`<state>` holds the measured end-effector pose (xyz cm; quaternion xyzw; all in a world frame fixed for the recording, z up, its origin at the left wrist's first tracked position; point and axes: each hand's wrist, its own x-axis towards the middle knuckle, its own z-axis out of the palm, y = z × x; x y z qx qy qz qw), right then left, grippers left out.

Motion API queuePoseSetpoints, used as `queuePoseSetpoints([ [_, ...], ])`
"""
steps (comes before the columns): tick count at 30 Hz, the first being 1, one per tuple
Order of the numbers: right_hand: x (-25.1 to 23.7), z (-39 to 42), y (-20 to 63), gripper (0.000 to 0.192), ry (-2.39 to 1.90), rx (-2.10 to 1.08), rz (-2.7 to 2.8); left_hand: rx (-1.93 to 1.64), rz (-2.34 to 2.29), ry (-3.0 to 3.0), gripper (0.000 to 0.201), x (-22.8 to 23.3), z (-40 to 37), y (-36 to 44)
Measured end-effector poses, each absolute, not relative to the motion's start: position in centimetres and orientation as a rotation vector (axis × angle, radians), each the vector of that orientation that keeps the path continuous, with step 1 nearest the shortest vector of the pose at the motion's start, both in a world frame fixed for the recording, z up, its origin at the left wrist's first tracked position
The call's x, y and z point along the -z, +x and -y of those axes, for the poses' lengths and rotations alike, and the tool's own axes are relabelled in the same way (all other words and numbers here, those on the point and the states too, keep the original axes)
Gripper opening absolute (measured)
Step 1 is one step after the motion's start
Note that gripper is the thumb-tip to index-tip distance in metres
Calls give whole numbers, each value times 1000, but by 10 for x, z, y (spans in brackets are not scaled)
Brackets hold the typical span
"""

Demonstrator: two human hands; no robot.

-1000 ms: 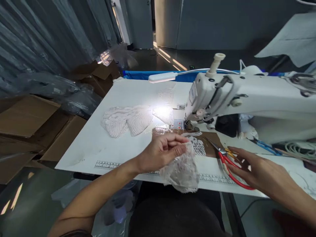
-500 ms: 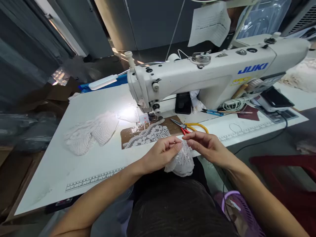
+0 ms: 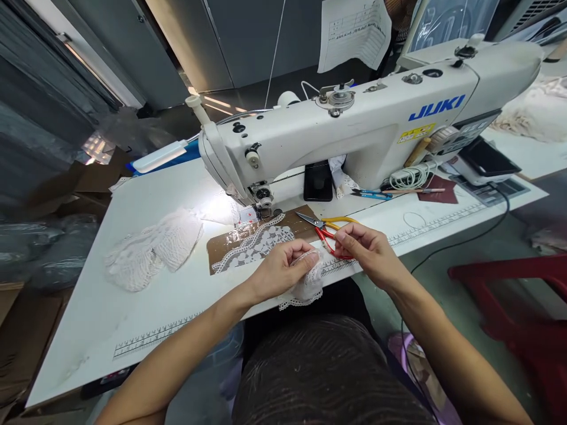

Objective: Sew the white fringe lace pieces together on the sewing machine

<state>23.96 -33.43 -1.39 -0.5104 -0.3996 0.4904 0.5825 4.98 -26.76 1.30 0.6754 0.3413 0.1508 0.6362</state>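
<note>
The left hand point(image 3: 281, 267) pinches white lace point(image 3: 306, 289), and the right hand point(image 3: 370, 251), curled with its grip unclear, has scissors point(image 3: 312, 221) at its ten o'clock

Two hands point(image 3: 277, 268) point(image 3: 370, 251), one held lace piece point(image 3: 305, 289), one sewing machine point(image 3: 319, 133)

I register view swung rightward. Right hand point(image 3: 371, 252) released scissors point(image 3: 318, 224), reached lace piece point(image 3: 308, 289), then separated from it. Lace piece now bunched tighter at left hand point(image 3: 280, 268).
</note>
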Motion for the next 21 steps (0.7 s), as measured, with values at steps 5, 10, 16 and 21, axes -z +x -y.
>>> queuePoseSetpoints([
  [5,19,331,243,39,-1216,-1142,907,-338,-762,1468,31,-12,261,47],
  [10,21,334,243,35,-1226,-1200,974,-384,-834,1343,37,-10,260,47],
  [16,25,338,232,41,-1210,-1186,1241,-544,-826,998,36,-17,265,49],
  [21,27,337,224,48,-1236,-949,1392,-673,-844,839,34,-16,271,50],
])
